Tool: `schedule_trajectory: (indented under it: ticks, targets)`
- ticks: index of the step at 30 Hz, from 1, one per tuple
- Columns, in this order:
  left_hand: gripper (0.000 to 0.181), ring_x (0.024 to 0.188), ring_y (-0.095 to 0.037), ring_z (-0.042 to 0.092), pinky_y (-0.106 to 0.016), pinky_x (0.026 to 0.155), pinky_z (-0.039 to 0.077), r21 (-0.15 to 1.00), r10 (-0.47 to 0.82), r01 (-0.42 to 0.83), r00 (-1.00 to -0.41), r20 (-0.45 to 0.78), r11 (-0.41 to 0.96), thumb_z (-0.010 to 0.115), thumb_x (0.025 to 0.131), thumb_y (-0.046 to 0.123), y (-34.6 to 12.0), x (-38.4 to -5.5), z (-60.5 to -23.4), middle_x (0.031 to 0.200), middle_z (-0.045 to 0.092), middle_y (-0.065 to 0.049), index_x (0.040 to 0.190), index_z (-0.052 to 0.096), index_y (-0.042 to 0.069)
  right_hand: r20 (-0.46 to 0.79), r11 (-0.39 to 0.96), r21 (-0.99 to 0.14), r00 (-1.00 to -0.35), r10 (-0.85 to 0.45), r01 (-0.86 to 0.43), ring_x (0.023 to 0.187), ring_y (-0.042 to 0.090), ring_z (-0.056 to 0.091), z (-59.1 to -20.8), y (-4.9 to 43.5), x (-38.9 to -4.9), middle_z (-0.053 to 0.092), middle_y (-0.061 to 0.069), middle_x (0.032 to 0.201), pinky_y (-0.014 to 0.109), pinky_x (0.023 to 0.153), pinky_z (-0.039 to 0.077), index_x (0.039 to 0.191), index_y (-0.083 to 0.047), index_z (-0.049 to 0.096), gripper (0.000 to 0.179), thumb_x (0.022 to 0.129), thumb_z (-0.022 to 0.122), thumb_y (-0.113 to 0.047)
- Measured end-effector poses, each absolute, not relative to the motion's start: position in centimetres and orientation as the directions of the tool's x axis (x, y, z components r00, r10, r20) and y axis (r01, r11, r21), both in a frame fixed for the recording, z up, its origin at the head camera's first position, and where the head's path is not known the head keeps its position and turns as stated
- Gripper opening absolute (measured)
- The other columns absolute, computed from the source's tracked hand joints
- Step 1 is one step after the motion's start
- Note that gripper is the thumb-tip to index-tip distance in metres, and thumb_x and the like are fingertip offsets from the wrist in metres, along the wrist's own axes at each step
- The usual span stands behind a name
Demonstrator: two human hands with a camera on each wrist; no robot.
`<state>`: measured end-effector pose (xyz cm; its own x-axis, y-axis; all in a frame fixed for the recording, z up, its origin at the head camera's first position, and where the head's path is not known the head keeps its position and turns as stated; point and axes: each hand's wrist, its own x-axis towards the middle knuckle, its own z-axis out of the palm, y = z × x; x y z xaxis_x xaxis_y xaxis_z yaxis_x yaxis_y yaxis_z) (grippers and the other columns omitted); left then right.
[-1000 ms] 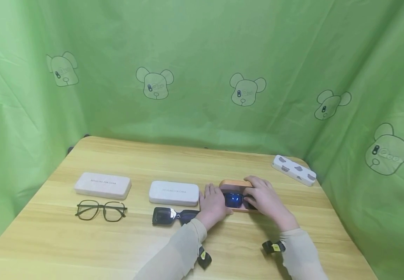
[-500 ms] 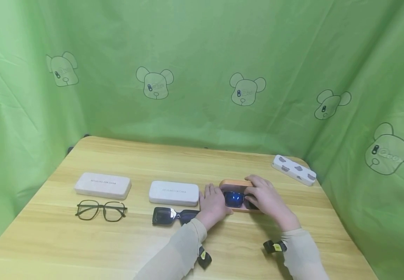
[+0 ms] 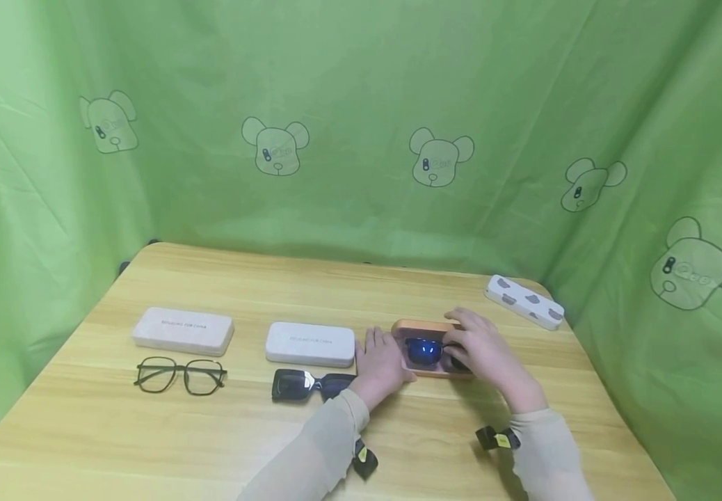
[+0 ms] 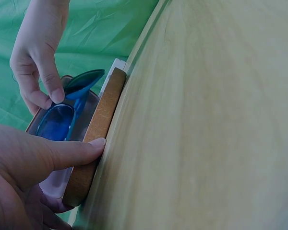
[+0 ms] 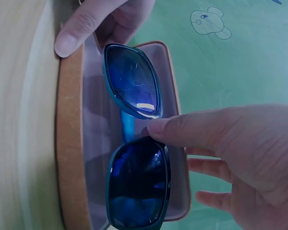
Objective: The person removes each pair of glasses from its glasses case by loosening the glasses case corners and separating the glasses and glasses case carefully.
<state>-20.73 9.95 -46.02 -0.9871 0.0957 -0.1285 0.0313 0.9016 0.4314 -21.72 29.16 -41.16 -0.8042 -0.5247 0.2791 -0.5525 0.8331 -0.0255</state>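
Note:
An orange-brown glasses case (image 3: 422,325) lies open on the table, its grey lining showing in the right wrist view. My left hand (image 3: 381,362) holds the case's left end, with the thumb (image 4: 84,152) against the brown outer wall. At the bridge, my right hand (image 3: 489,351) pinches blue mirrored sunglasses (image 5: 134,86) between thumb and fingers. In the left wrist view, the sunglasses' lenses (image 4: 57,122) stand tilted over the case's interior. From the head view, the right hand hides part of the right lens and the case's right end.
White glasses cases (image 3: 182,330) (image 3: 311,343) stand to the left. Black-framed eyeglasses (image 3: 179,376) and dark rectangular sunglasses (image 3: 294,385) lie before them, the latter partly behind the left sleeve. A spotted white case (image 3: 525,302) sits back right. Green curtains (image 3: 348,83) surround the table.
My right hand has shifted a little to the right, and the blue sunglasses have moved right and slightly up with it. The left hand stays at the case's left end.

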Motion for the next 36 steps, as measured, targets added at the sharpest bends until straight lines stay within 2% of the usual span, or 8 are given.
schedule_trajectory:
  ticks: [19, 31, 36]
  targets:
    - [0.104, 0.15, -0.032, 0.024, -0.057, 0.122, 0.018, 0.425, 0.1, 0.036, -0.987, -0.13, 0.904, 0.079, 0.07, 0.056, 9.8, -20.5, -45.9, 0.159, 0.029, -0.019, 0.147, 0.036, 0.001, 0.271, 0.838, -0.03, -0.811, -0.518, -0.545, 0.13, 0.045, 0.046, -40.1, 29.7, -20.6, 0.059, 0.021, 0.131, 0.068, 0.105, 0.036, 0.089, -0.012, 0.073, 0.012, 0.077, 0.078, -0.012]
    - [0.099, 0.149, -0.033, 0.024, -0.058, 0.122, 0.016, 0.446, 0.116, 0.05, -0.986, -0.121, 0.894, 0.08, 0.073, 0.052, 9.7, -20.3, -45.8, 0.158, 0.03, -0.02, 0.145, 0.038, -0.001, 0.298, 0.82, -0.036, -0.789, -0.537, -0.572, 0.129, 0.046, 0.047, -40.2, 30.0, -19.4, 0.061, 0.021, 0.128, 0.067, 0.106, 0.035, 0.087, -0.012, 0.073, 0.016, 0.073, 0.081, -0.011]
    - [0.098, 0.149, -0.033, 0.026, -0.058, 0.122, 0.018, 0.457, 0.111, 0.05, -0.988, -0.108, 0.888, 0.081, 0.071, 0.051, 9.7, -20.3, -45.7, 0.157, 0.031, -0.021, 0.144, 0.04, -0.001, 0.315, 0.809, -0.027, -0.773, -0.551, -0.587, 0.127, 0.046, 0.049, -40.0, 29.9, -18.8, 0.062, 0.021, 0.127, 0.067, 0.104, 0.038, 0.085, -0.013, 0.072, 0.015, 0.073, 0.081, -0.012]
